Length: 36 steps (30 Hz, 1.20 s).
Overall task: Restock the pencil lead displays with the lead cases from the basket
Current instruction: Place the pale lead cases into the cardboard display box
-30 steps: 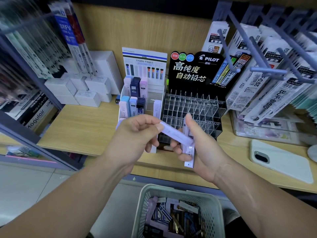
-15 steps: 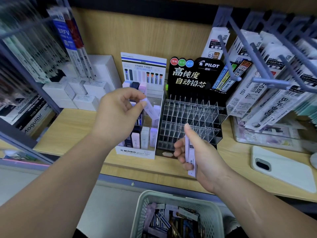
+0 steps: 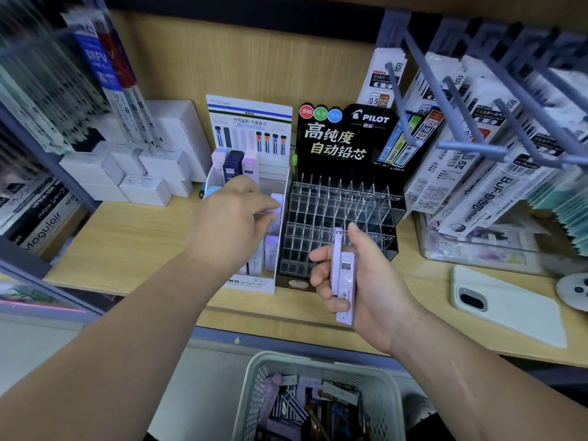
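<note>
Left hand (image 3: 232, 224): one, over the white display (image 3: 254, 283). Its fingers (image 3: 254, 202) are curled and pinch one lilac lead case (image 3: 276, 203) at the display's right-hand column. The case is blurred, so the grip is only just readable.
Right hand (image 3: 366, 281): one, at 4 o'clock of the left hand and well apart from it. The thumb points up and the fingers are clenched round the two held cases (image 3: 345, 275), which are lilac, pressed flat together and upright.
White display: one, standing on the shelf (image 3: 127, 237). It has three back-row cases (image 3: 234, 163) at 12 o'clock of the left hand — one pale lilac, one navy, one pink. Further cases show in its front rows, partly hidden by the hand.
Black display (image 3: 346, 135): one, marked PILOT, touching the white display at its 3 o'clock side, with a clear gridded rack in front.
Basket (image 3: 318, 361): one, at 6 o'clock below the shelf edge. It holds a loose heap of lead cases, too jumbled to count.
Phone (image 3: 509, 307): one, white, lying flat on the shelf at 3 o'clock of the right hand.
</note>
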Each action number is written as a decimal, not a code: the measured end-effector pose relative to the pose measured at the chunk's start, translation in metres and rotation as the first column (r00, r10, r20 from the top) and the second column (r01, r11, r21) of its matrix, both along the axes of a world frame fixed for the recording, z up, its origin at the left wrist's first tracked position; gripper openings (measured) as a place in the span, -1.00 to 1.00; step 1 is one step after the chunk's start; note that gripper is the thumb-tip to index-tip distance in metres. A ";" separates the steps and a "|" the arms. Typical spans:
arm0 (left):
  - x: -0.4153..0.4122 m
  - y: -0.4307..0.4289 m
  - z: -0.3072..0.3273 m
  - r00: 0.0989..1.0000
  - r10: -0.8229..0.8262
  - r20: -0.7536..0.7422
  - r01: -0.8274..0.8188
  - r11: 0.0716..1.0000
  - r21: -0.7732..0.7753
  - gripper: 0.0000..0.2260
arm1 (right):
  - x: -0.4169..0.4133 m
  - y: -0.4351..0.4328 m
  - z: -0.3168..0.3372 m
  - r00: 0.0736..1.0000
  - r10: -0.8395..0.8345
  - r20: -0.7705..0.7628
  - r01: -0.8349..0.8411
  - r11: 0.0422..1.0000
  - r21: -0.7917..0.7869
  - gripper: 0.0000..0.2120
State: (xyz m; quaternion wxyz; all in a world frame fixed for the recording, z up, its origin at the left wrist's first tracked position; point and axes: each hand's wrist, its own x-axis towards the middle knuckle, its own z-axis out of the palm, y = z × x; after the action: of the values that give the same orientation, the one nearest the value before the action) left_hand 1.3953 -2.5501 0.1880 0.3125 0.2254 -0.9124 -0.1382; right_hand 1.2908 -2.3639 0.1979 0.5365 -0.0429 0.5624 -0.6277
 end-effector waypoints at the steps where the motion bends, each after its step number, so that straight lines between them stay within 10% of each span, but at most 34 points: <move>1: -0.001 -0.001 -0.001 1.000 0.021 0.001 -0.021 1.000 -0.015 -0.80 | 0.001 0.001 0.001 1.000 0.008 -0.016 -0.008 1.000 0.010 -0.47; 9: 0.006 0.013 0.009 0.998 0.013 -0.057 0.003 0.964 0.266 -0.74 | 0.006 0.003 0.006 0.971 0.007 -0.240 0.001 0.999 0.036 -0.72; 13: 0.017 0.046 0.019 0.984 0.061 -0.170 0.114 0.521 0.846 -0.92 | 0.007 0.003 0.005 0.930 0.037 -0.367 -0.008 0.997 0.080 -0.72; 19: 0.040 0.075 0.012 0.968 -0.007 -0.250 0.245 0.229 0.942 -0.83 | 0.024 0.002 0.007 0.870 0.116 -0.479 -0.103 0.993 0.054 -0.77; 29: 0.075 0.081 -0.004 0.963 0.005 -0.269 0.260 0.246 0.934 -0.79 | 0.054 0.011 0.009 0.915 0.103 -0.390 -0.086 0.994 0.062 -0.80; 36: 0.078 0.067 -0.011 0.987 0.024 -0.161 0.104 0.666 0.738 -0.76 | 0.061 -0.008 0.008 0.763 0.048 -0.645 0.016 0.996 0.093 -0.92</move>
State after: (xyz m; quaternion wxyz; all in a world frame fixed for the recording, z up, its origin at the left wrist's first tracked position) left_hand 1.4728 -2.4829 0.1772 0.2611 0.3016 -0.7537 -0.5223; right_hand 1.3513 -2.3721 0.2060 0.3169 -0.2362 0.7409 -0.5430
